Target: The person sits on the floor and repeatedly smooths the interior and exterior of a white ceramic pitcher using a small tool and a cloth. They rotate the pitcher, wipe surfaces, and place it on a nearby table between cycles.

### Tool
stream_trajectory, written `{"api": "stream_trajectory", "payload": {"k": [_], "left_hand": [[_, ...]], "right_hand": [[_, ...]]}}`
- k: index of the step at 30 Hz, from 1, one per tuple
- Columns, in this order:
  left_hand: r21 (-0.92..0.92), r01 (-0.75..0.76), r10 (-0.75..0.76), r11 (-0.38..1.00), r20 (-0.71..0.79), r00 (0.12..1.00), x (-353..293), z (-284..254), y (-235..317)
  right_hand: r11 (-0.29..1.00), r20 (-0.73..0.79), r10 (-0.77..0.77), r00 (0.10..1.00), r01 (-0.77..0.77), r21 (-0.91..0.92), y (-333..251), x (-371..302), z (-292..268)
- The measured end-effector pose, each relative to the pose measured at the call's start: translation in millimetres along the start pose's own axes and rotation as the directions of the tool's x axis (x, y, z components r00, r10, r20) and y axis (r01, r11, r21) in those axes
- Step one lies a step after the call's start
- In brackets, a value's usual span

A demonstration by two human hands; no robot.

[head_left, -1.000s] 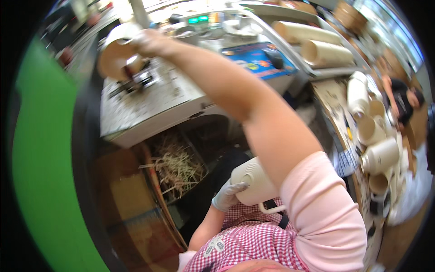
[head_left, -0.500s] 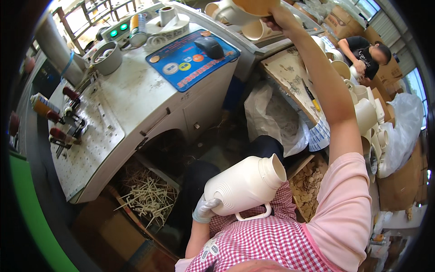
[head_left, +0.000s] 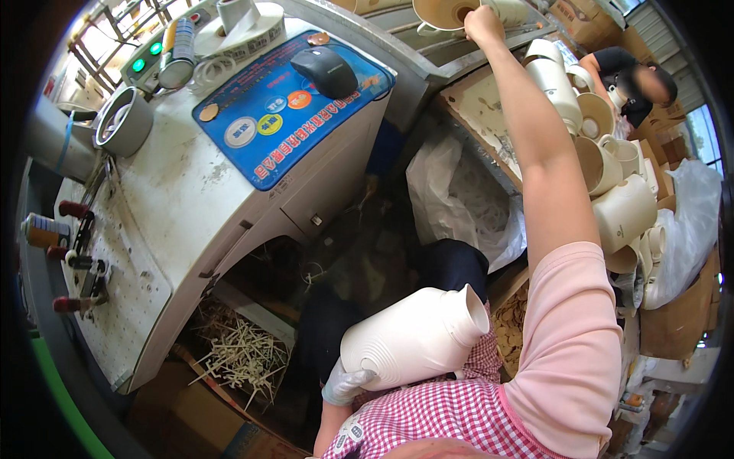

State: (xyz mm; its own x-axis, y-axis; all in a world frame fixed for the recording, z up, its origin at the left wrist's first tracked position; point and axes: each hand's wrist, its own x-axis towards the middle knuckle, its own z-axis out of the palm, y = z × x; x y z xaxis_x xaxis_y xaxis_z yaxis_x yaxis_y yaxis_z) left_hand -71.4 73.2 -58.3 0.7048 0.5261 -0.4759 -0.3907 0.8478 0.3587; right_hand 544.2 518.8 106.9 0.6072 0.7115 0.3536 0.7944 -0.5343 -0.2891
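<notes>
A cream-white jug-shaped thermos shell (head_left: 413,336) lies on its side across my lap, mouth toward the right. My left hand (head_left: 348,384), in a pale glove, is wrapped round its ringed base end. Its handle is nearly hidden underneath. My right arm reaches far forward, and the bare right hand (head_left: 484,27) is closed at the rim of a second cream shell (head_left: 430,12) at the upper edge. This shell shows its tan inside and a small handle; the fingertips are partly hidden.
On the left, a white workbench (head_left: 191,164) carries a blue mat (head_left: 252,145), a mouse (head_left: 325,73), tape rolls and red-handled clamps (head_left: 73,304). More shells (head_left: 623,213) crowd the right side. A plastic bag (head_left: 436,180) and a box of thin sticks (head_left: 241,359) sit low. A person (head_left: 631,88) works at far right.
The far shell, with my right hand at its rim, has shifted right and now sits lower among the tray's things. The lap shell has rolled, taking its handle mostly out of sight.
</notes>
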Motion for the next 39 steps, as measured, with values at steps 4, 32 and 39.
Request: {"api": "stream_trajectory", "payload": {"k": [4, 32, 39], "left_hand": [[0.008, 0.075, -0.074, 0.997, -0.067, 0.995, 4, 9, 5], [0.539, -0.502, 0.626, 0.676, -0.06, 0.778, -47, 92, -78], [0.154, -0.424, 0.451, 0.893, -0.294, 0.843, -31, 118, -97]], "right_hand": [[0.974, -0.193, 0.228, 0.954, -0.224, 0.043, -15, 8, 44], [0.908, 0.485, 0.418, 0.768, -0.354, -0.223, 417, -666, -112], [0.865, 0.303, 0.481, 0.823, -0.501, -0.013, 448, -702, -58]]}}
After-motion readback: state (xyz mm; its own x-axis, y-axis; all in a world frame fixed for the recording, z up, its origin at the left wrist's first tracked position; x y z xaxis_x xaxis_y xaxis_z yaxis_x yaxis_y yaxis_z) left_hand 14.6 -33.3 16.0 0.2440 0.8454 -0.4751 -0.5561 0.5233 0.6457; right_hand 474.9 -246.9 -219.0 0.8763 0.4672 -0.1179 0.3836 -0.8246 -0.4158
